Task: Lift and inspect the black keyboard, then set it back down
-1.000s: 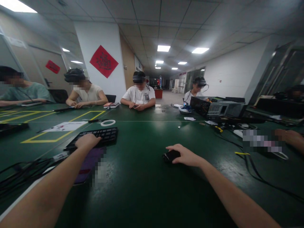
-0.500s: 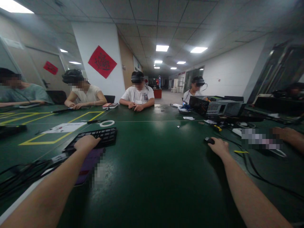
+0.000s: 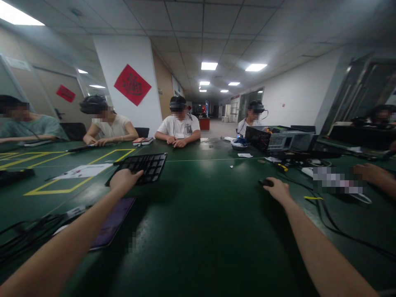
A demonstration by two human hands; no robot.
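My left hand is closed on the near edge of a black tray divided into compartments, thumb on top. The tray hangs tilted over the table, with its shadow below. Under my left forearm lies a flat purple panel with a dark edge, partly hidden. On the right, the fingers of my right hand are closed round a small black object at table height. Its kind is too small to make out.
On the green table, cables lie at left beside a white sheet. An opened computer case stands at back right, near a power strip and another person's hand. Several people sit around the table.
My left hand has lifted the compartment tray and moved it right and away from me, off the purple panel. My right hand has shifted slightly left with the small black object.
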